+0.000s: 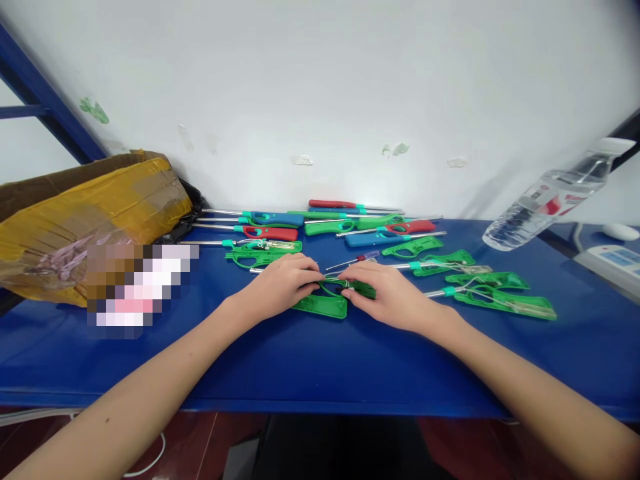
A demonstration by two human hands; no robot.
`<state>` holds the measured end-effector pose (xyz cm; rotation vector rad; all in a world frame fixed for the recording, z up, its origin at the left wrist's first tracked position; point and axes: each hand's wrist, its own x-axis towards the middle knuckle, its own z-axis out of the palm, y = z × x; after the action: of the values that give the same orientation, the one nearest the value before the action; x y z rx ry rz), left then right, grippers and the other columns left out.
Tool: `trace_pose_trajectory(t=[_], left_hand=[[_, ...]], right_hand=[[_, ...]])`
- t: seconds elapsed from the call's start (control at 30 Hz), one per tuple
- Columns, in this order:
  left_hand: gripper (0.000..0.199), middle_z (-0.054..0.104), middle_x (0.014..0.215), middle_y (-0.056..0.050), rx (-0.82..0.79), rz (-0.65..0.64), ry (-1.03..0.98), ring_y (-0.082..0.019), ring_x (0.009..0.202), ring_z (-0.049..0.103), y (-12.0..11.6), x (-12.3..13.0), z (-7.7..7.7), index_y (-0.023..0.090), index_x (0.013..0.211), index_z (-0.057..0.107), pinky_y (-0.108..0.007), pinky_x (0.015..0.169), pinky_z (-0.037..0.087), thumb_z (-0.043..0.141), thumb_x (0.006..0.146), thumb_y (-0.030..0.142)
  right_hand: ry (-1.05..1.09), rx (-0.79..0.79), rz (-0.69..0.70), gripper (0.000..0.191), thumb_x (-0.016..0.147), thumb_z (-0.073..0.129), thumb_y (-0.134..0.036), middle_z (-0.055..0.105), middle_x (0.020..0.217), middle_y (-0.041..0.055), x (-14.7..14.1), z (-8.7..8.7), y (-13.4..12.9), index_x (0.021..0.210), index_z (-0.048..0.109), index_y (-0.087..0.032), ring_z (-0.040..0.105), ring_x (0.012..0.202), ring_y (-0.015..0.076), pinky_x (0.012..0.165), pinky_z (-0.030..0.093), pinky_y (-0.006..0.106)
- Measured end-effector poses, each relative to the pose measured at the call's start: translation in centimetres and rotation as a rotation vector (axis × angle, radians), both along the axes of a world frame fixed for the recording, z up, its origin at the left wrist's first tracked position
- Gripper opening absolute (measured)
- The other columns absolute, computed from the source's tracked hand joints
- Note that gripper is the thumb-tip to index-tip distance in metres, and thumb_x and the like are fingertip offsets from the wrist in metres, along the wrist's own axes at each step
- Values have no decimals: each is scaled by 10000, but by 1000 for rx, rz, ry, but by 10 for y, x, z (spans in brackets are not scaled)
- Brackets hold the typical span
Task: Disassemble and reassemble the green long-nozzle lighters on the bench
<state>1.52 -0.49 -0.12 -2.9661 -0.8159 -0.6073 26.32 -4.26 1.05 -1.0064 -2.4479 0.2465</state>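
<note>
My left hand (287,283) is closed, its thumb and fingers pinching the left part of an opened green long-neck lighter (323,307) low over the blue table. My right hand (387,293) is closed too, with its fingertips at small dark and pale inner pieces of the same lighter. Fingers cover most of what they grip. One green handle shell lies under and in front of the fingertips. Just behind my hands is a small screwdriver (356,260) with a clear and red handle. To the right lie opened green lighters (505,303) with wires and fuel tanks exposed.
Several whole lighters in blue (277,219), red (420,227) and green lie along the wall. A taped cardboard box (100,220) stands at left. A water bottle (550,197) and a white device (613,263) are at right. The blue table (310,373) ends before me.
</note>
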Motion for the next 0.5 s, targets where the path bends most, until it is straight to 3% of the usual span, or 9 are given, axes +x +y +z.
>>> trace_pose_trajectory(t=[0.5], left_hand=[[227,688,993,-72,77,-11,54,-192,854,611,-2,2,1,188,962,750,-321,777,478,523,969,174]], right_hand=[[-78,-1,97,217,940,556,-199,746,999,89,6,7,2,1095,707,-194,689,928,234,864,540,398]])
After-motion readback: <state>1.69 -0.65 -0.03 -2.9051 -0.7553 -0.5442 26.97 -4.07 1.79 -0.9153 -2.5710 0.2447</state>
